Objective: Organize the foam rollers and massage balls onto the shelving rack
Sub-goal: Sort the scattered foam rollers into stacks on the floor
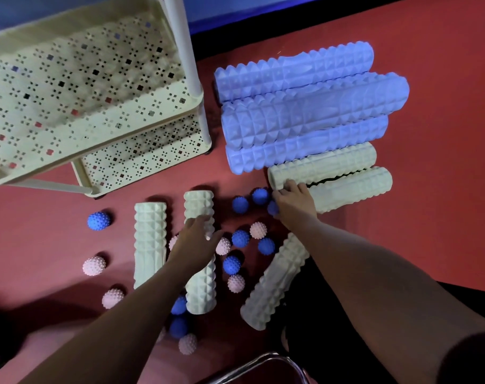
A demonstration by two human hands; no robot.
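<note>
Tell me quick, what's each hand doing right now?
Left hand: open, fingers spread over a green roller, no grip on it yet.
Right hand: fingers curled on the end of a green roller; a firm grip cannot be told.

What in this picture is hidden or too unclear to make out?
- Head view: the shelving rack is cut off by the top and left edges, so its full height is unknown.
- The left hand covers part of a cream roller; whether it grips is unclear.
- A blue ball is partly hidden by the right hand.
- The left forearm hides part of the balls near the bottom, so a full count is impossible.
</note>
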